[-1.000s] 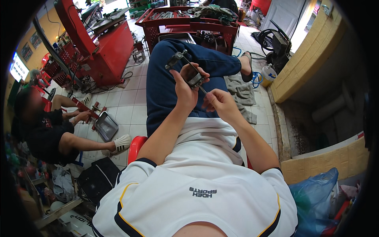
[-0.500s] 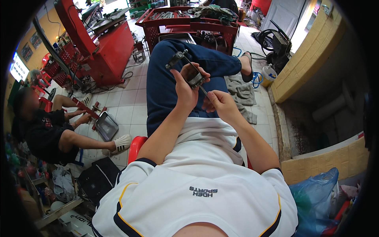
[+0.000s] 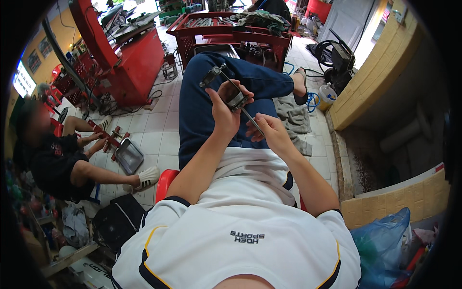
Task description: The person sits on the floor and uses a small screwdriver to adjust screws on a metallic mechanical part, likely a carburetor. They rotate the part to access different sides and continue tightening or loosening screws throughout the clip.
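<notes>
Above my lap, my left hand (image 3: 226, 108) is wrapped round a dark metal mechanical part (image 3: 236, 101). A small block-shaped metal end (image 3: 210, 76) juts out beyond my left thumb, near my raised knee. A thin, straight metal rod (image 3: 249, 117) runs from the part down toward my right hand (image 3: 266, 129). My right fingers are closed round the rod's near end. Its tip is partly hidden by those fingers, so I cannot tell whether it is a tool or belongs to the part.
A red tool cart (image 3: 231, 31) with wrenches and rags stands ahead. At left, a red machine (image 3: 127, 62) rises behind a seated person (image 3: 53, 149) handling a red metal frame by a grey tray (image 3: 129, 156). A white bucket (image 3: 328, 94) and a blue plastic bag (image 3: 382, 245) are at right.
My right hand has shifted slightly down and right, away from the part. More of the rod shows between my hands. My left hand keeps its grip.
</notes>
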`<state>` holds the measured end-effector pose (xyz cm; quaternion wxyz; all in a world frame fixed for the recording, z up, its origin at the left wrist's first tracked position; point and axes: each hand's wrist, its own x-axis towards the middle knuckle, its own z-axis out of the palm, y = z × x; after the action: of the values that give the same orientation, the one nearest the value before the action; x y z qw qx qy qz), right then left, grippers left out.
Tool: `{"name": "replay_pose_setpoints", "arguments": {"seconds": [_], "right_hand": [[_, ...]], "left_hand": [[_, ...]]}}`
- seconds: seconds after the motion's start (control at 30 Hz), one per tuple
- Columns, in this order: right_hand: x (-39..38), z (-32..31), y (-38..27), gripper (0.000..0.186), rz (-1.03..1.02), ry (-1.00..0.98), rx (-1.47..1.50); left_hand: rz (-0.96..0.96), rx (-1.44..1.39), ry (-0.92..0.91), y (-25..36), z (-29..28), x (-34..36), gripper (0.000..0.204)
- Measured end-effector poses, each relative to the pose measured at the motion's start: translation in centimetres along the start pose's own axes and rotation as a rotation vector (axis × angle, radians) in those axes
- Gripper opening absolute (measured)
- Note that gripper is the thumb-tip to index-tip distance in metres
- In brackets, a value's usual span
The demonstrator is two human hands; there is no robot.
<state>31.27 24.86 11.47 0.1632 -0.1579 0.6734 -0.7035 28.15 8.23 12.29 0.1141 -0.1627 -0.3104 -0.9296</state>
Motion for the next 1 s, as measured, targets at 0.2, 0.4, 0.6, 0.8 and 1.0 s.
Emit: {"name": "replay_pose_setpoints", "arguments": {"seconds": [0.2, 0.4, 0.6, 0.8, 1.0], "right_hand": [[0.2, 0.0, 0.7, 0.031, -0.12, 0.068, -0.207], [-0.4, 1.1, -0.5, 0.042, -0.17, 0.093, -0.198], [-0.3, 0.3, -0.7, 0.029, 0.045, -0.018, 0.055], [0.0, 0.4, -0.3, 0.028, -0.164, 0.053, -0.233], [-0.9, 1.5, -1.4, 0.047, -0.058, 0.096, -0.199]], "left_hand": [[-0.007, 0.004, -0.03, -0.1, 0.3, -0.1, 0.077], [0.011, 0.007, -0.018, 0.1, 0.0, -0.1, 0.077], [0.005, -0.012, -0.001, -0.1, -0.1, 0.0, 0.077], [-0.03, -0.018, -0.017, -0.2, -0.4, -0.6, 0.08], [0.015, 0.028, -0.038, 0.1, 0.0, -0.1, 0.078]]}}
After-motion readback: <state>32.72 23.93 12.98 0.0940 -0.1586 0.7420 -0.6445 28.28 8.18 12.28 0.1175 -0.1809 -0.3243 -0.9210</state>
